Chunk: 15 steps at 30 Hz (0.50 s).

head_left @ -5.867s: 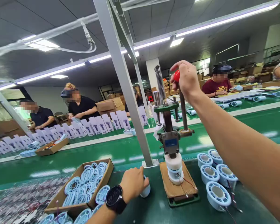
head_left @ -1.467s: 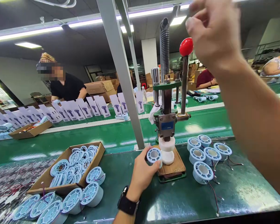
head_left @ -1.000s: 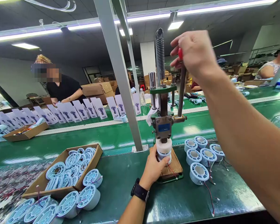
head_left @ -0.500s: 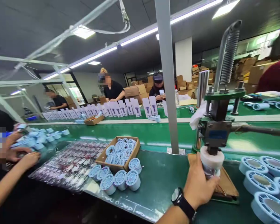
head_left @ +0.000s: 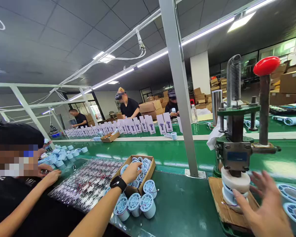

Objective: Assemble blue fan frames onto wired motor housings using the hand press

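My left hand point(head_left: 131, 172), wearing a black watch, reaches over a cardboard box point(head_left: 151, 167) of light-blue plastic rings point(head_left: 146, 169). Its fingers are curled together among the rings; what they pinch, if anything, is hidden. On the right stands a hand press point(head_left: 236, 156) with a white round pressing head point(head_left: 235, 179). Below that head sits a light-blue round housing point(head_left: 229, 194) on a piece of cardboard point(head_left: 218, 200). My right hand point(head_left: 267, 204) is open beside it, fingers spread, the thumb close to the housing; I cannot tell whether they touch.
Several blue cylindrical housings point(head_left: 148, 205) stand in front of the box. Flat metallic parts point(head_left: 88, 181) cover the bench at left, near a co-worker's hands point(head_left: 50, 177). More blue round parts point(head_left: 294, 194) lie at right. A grey post point(head_left: 185, 98) rises between box and press.
My left hand has left the housing under the press and moved left to the box. My right hand has come into view. The press lever, sideways before, now stands upright with its red knob showing.
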Each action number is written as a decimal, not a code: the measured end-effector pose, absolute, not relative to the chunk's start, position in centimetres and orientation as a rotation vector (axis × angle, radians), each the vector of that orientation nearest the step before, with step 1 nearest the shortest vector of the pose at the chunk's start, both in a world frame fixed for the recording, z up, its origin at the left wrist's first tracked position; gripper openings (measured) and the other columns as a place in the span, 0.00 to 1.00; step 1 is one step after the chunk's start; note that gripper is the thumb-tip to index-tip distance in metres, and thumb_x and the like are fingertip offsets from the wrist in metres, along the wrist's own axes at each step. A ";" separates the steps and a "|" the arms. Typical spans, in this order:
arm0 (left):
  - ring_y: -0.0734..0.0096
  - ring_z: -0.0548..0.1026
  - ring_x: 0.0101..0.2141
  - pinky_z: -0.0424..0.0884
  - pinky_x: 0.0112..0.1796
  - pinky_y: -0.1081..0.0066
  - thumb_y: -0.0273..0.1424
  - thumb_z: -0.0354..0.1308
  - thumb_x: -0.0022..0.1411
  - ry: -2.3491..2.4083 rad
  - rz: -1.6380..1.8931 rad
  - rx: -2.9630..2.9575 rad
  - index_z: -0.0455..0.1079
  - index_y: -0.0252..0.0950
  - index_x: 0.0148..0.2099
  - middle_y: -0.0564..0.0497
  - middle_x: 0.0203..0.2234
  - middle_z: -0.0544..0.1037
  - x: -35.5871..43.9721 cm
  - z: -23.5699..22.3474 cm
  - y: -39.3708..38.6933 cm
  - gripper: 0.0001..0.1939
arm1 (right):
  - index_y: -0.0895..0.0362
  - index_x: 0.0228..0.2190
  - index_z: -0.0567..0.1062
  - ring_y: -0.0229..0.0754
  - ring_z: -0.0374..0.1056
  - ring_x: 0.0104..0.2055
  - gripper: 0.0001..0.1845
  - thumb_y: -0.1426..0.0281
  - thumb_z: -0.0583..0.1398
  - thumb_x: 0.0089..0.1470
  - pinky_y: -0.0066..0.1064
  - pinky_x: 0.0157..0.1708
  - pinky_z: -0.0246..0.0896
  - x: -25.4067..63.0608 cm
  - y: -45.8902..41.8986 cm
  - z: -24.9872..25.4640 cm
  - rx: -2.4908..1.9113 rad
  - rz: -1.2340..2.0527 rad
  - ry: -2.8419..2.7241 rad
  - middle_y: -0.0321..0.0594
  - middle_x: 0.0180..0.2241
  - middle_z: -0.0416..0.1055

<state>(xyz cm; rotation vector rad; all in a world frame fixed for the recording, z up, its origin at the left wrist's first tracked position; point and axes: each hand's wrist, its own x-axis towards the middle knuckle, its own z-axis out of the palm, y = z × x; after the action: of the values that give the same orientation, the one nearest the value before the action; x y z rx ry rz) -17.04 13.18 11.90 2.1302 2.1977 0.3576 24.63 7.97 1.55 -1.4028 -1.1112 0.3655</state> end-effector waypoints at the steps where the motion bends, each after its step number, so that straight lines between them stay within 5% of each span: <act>1: 0.63 0.75 0.46 0.69 0.49 0.55 0.34 0.59 0.64 2.180 0.280 2.148 0.72 0.33 0.45 0.47 0.43 0.77 -17.6 11.4 13.7 0.11 | 0.55 0.66 0.46 0.61 0.66 0.54 0.60 0.40 0.58 0.40 0.52 0.52 0.62 23.9 7.9 0.4 -1.448 0.431 -1.122 0.50 0.57 0.62; 5: 0.66 0.75 0.41 0.72 0.45 0.59 0.37 0.58 0.65 2.164 0.141 2.191 0.71 0.33 0.45 0.49 0.40 0.76 -18.1 10.6 14.6 0.12 | 0.48 0.65 0.50 0.59 0.71 0.47 0.54 0.41 0.58 0.41 0.49 0.44 0.66 22.7 8.4 -0.6 -1.558 0.619 -1.078 0.45 0.49 0.71; 9: 0.67 0.75 0.35 0.70 0.41 0.63 0.34 0.57 0.64 2.218 0.237 2.226 0.71 0.33 0.37 0.50 0.32 0.77 -17.0 12.9 14.3 0.08 | 0.47 0.63 0.53 0.55 0.70 0.48 0.50 0.45 0.62 0.43 0.45 0.47 0.64 22.4 8.5 0.0 -1.435 0.552 -0.965 0.43 0.52 0.68; 13: 0.61 0.74 0.43 0.68 0.47 0.62 0.33 0.45 0.67 2.173 0.546 2.305 0.69 0.37 0.42 0.47 0.41 0.78 -12.3 13.4 11.7 0.12 | 0.54 0.63 0.55 0.52 0.64 0.55 0.42 0.52 0.60 0.51 0.43 0.54 0.60 21.7 8.2 0.3 -1.305 0.405 -0.993 0.47 0.57 0.62; 15: 0.60 0.74 0.46 0.69 0.47 0.64 0.36 0.48 0.65 1.943 0.768 2.402 0.69 0.41 0.42 0.50 0.43 0.79 -9.1 11.1 9.7 0.10 | 0.56 0.63 0.52 0.50 0.60 0.59 0.38 0.57 0.58 0.56 0.43 0.58 0.57 21.4 7.8 0.5 -1.264 0.357 -1.072 0.49 0.59 0.59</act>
<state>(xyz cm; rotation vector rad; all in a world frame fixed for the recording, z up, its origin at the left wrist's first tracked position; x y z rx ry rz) -9.14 9.66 11.11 2.4018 1.9432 0.7681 21.44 7.80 0.53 -1.2643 -1.0716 0.3573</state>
